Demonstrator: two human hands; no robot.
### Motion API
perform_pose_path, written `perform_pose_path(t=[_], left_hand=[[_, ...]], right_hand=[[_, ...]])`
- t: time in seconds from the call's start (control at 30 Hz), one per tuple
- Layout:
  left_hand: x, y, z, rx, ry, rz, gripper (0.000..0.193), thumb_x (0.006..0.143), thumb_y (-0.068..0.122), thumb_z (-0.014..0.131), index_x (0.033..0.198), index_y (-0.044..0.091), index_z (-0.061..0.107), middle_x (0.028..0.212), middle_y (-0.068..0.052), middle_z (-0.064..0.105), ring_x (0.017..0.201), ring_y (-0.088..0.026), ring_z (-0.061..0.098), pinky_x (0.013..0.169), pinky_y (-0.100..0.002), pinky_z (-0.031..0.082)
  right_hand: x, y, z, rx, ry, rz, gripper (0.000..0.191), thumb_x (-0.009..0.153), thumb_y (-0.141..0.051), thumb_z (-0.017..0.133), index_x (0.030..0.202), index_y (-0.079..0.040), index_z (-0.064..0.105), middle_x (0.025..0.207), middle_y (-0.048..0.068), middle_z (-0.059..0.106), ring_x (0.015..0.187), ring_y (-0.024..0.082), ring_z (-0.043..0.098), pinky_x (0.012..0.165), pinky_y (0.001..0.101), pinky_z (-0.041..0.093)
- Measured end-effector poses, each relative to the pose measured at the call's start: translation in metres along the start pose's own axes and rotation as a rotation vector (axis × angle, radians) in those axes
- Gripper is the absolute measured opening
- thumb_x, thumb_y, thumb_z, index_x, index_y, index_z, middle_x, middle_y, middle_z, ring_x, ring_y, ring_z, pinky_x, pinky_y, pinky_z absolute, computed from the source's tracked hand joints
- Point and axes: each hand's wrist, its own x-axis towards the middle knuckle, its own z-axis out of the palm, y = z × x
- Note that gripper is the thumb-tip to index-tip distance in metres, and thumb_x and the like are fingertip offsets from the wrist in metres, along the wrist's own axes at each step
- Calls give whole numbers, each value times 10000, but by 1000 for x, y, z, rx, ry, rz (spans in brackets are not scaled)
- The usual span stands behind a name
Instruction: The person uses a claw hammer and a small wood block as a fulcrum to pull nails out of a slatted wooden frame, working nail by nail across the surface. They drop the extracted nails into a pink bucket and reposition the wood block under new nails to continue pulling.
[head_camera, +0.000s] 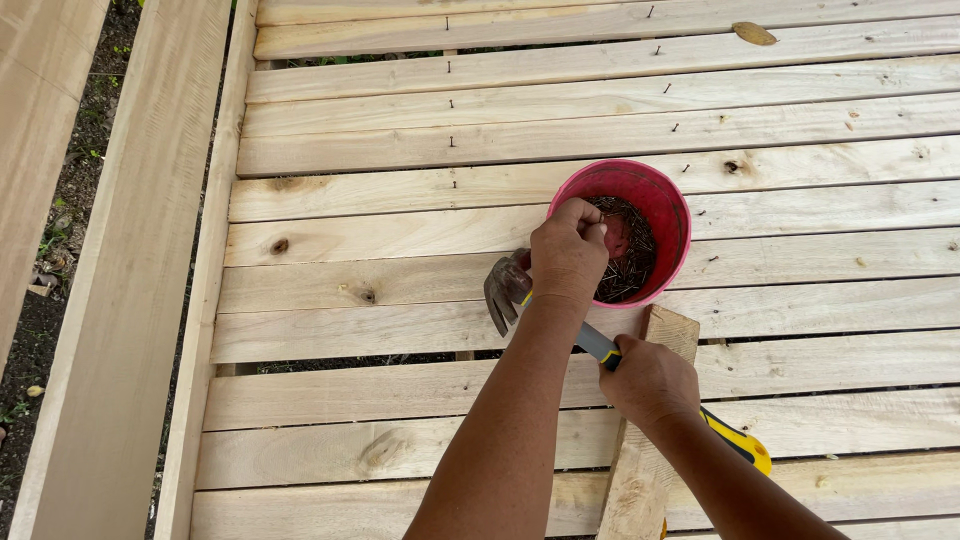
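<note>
The left hand (568, 252) is reaching over the near rim of the red bucket (672, 212), its fingers curling together in a loose fist right at the edge of the pile of dark nails (630, 245) inside; whether it is actually pinching a nail, I cannot tell from this angle; the bucket is sitting on the pale wooden planks (400, 200) of the deck, just ahead of both hands; the right hand (648, 380) is wrapping tight around the yellow and black handle of the claw hammer (507, 290), holding it low and slanting, with the steel head poking out to the left of the left wrist and the handle's butt showing behind the right wrist; a short loose board (640, 480) is lying under the right forearm, angling across the planks; small nails (450, 103) are standing partly driven in rows along the farther planks; a long beam (130, 300) is running down the left side, with bare ground beyond it.
</note>
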Motion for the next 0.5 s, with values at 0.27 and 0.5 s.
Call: perform_pose_path(t=[0.27, 0.5], left_hand=[[18, -18, -74, -222, 119, -167, 116, 879, -14, 686, 944, 59, 748, 790, -59, 756, 696, -111, 716, 647, -234, 593], [-17, -98, -160, -144, 89, -305, 56, 834, -20, 744, 867, 21, 763, 807, -64, 766, 722, -126, 701, 664, -256, 569]], right_hand=[[1, -4, 4, -38, -1, 35, 242, 957, -380, 616, 1107, -223, 722, 881, 72, 771, 852, 276, 760, 810, 429, 614], [4, -3, 14, 11, -13, 37, 319, 939, -450, 641, 1169, -244, 723, 948, 78, 771, 933, 297, 742, 847, 445, 596]])
